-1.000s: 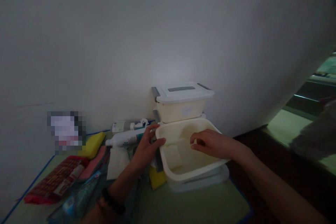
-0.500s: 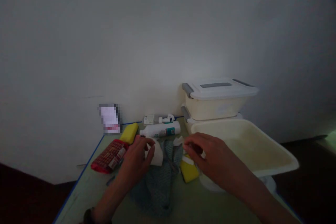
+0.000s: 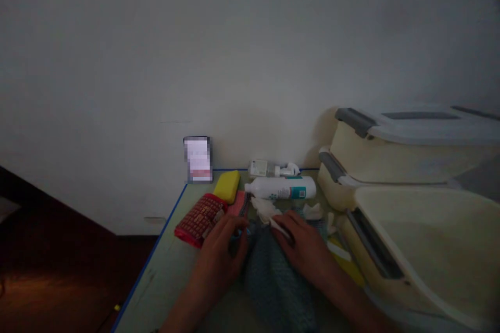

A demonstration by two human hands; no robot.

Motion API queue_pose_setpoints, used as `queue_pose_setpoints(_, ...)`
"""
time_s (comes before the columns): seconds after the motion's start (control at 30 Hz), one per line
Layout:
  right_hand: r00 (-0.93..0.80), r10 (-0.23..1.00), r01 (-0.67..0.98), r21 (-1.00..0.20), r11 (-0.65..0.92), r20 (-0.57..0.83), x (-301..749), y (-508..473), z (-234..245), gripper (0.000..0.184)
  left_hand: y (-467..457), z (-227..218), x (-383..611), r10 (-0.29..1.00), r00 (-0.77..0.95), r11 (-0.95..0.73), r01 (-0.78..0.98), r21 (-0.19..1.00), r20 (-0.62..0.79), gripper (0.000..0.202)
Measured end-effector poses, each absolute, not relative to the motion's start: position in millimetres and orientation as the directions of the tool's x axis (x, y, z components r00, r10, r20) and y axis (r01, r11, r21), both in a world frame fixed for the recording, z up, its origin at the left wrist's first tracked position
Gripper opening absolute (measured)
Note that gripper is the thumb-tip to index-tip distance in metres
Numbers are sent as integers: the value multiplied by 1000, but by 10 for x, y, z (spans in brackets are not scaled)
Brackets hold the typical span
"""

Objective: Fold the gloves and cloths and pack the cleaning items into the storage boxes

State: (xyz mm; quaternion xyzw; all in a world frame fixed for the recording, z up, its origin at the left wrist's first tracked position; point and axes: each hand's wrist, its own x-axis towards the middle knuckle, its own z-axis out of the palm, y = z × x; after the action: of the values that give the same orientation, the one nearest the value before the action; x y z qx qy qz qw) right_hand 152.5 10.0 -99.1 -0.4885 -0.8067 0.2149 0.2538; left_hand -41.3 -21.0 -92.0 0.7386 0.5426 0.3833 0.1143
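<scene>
My right hand (image 3: 299,243) is closed on a crumpled white tissue (image 3: 265,209); part of it shows between thumb and fingers. The tissue is above a grey-green knitted cloth (image 3: 277,281) that lies in folds between my hands. My left hand (image 3: 224,250) is at the cloth's left side, fingers curled, with a gap between thumb and fingertips. A small blue thing (image 3: 239,233), too blurred to name, shows in that gap. A red patterned packet (image 3: 200,219) lies just beyond my left hand, next to a pink cloth (image 3: 237,205).
Along the back lie a white bottle (image 3: 269,188), a clear spray bottle (image 3: 263,168) and a yellow sponge (image 3: 227,187). A phone (image 3: 199,160) leans on the wall. Lidded bins (image 3: 414,158) and an open cream bin (image 3: 375,218) stand right, beside another yellow sponge (image 3: 349,265) and white scraps (image 3: 312,212).
The view has turned left and come closer. My hands have drawn together over the cloth. The white tissue, earlier by my left hand, is now in my right.
</scene>
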Motion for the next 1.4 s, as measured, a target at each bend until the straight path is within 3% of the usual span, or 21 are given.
queue_pose_setpoints(0.13,-332,903,663,-613,429,273,1451,215,-643,20,-114,-825,-380,924,81,-334,648,685,374,26)
queue_pose_setpoints(0.2,-355,903,691,-584,427,240,1401,300,-406,19,2,-672,-394,936,146,-338,625,704,321,37)
queue_pose_setpoints(0.33,-404,893,728,-521,445,198,1344,453,-101,27,242,-282,-475,930,359,-311,642,701,84,37)
queue_pose_setpoints(0.4,-385,901,738,-521,429,198,1349,490,-62,29,311,-158,-510,939,341,-270,679,683,32,35)
queue_pose_setpoints(0.57,-339,922,713,-589,380,185,1416,464,-45,30,324,-125,-536,951,308,-251,760,599,9,32)
queue_pose_setpoints(0.7,-198,939,691,-640,337,281,1447,437,6,29,309,-143,-525,942,322,-317,755,574,97,30)
queue_pose_setpoints(0.87,-155,910,495,-767,409,385,1453,436,42,24,302,-106,-484,931,319,-362,745,560,176,33)
queue_pose_setpoints(1.1,-184,915,184,-901,392,360,1456,430,75,20,241,50,-406,936,316,-333,642,690,157,32)
queue_pose_setpoints(1.23,-220,932,-5,-955,296,290,1416,417,48,18,217,129,-397,917,374,-333,533,778,136,28)
queue_pose_setpoints(1.4,-217,955,-223,-962,156,205,1323,398,3,14,169,151,-434,925,344,-335,540,773,160,25)
